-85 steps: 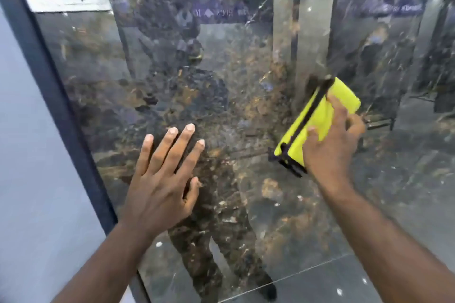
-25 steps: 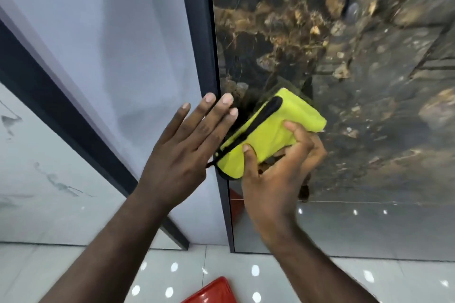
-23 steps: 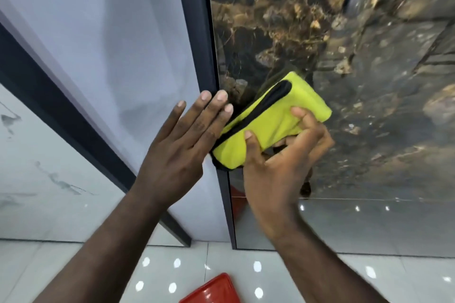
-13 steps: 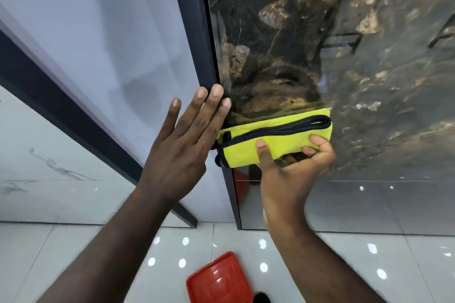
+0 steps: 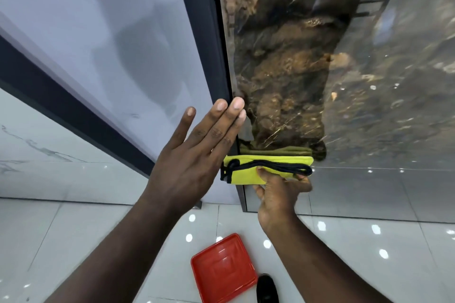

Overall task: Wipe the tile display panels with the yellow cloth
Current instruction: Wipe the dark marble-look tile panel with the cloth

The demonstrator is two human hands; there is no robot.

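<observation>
A folded yellow cloth [image 5: 248,174] with black trim lies flat against the lower left corner of the glossy dark brown marble tile panel [image 5: 357,86]. My right hand [image 5: 278,192] grips the cloth from below, thumb on its front. My left hand [image 5: 197,162] is spread with straight fingers against the dark frame [image 5: 204,32] at the panel's left edge, fingertips reaching the tile, just left of the cloth. A pale grey panel [image 5: 110,32] stands to the left of the frame.
A red square tray [image 5: 221,270] lies on the glossy white floor tiles below the panels, with a black shoe tip [image 5: 267,289] beside it. Another white marbled panel [image 5: 37,155] is at the far left.
The cloth has slid down the dark panel to its bottom left corner and turned level. My left hand stayed on the frame beside it. My view has tilted down toward the floor.
</observation>
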